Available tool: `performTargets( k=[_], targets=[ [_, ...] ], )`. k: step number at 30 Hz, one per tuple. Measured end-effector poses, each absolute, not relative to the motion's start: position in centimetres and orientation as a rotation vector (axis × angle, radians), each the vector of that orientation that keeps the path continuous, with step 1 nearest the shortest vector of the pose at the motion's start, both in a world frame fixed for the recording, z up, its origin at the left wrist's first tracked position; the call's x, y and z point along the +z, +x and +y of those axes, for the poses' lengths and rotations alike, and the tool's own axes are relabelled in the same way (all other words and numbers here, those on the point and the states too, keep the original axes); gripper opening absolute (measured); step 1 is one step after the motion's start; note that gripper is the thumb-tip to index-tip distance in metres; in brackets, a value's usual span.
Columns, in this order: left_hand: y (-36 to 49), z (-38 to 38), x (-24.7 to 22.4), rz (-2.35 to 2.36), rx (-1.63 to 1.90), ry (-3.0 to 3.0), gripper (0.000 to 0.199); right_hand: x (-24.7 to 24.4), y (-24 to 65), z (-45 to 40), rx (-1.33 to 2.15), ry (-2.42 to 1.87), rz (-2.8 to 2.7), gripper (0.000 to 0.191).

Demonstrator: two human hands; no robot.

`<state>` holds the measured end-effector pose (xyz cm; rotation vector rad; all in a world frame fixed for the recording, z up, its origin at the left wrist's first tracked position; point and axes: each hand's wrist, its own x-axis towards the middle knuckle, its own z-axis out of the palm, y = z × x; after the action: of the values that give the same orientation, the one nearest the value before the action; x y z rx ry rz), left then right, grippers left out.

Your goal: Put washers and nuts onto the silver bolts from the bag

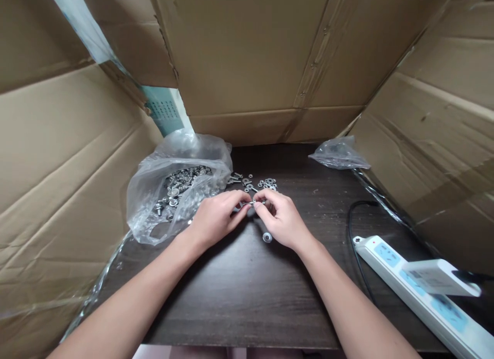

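My left hand (221, 215) and my right hand (283, 217) meet fingertip to fingertip over the table, both pinched closed. Between them is a small metal bolt (251, 202), gripped from either side; fingers hide most of it, and I cannot tell whether a nut or washer is on it. A round washer (267, 237) lies just below my right hand. Just beyond the fingers are loose nuts (269, 183), washers and bolts. Left of my left hand lies a clear plastic bag (144, 181), its mouth showing many bolts with washers (181, 183).
Cardboard walls (247, 55) enclose the dark wooden table (239, 297) at the back and both sides. A smaller clear bag (340, 153) sits at the back right. On the right lie a white power strip (409, 297) with a plugged-in adapter (440, 277) and a black cable (350, 230).
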<state>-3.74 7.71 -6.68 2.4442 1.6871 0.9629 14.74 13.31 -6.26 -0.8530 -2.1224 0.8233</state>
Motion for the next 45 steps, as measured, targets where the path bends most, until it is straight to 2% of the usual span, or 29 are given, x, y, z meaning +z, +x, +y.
performTargets(
  k=[18,23,27,39,45],
  targets=[
    [-3.76,7.66,-6.72,1.740,0.899,2.430,0.016,-6.28,14.77,13.30,0.824,-0.889,-2.136,0.012],
    [-3.63,7.63,-6.53,1.661,0.971,2.460,0.016,-6.40,14.73,13.33,0.810,-0.855,-2.165,0.035],
    [-3.67,7.61,-6.43,1.643,0.989,2.465,0.016,-6.51,14.76,13.41,0.834,-0.862,-2.170,0.040],
    [-3.86,7.70,-6.54,1.699,0.940,2.449,0.016,-6.17,14.70,13.18,0.801,-0.814,-2.104,0.008],
    [-3.75,7.76,-6.58,1.733,0.933,2.441,0.012,-6.34,14.67,13.25,0.813,-0.798,-2.087,0.008]
  ],
)
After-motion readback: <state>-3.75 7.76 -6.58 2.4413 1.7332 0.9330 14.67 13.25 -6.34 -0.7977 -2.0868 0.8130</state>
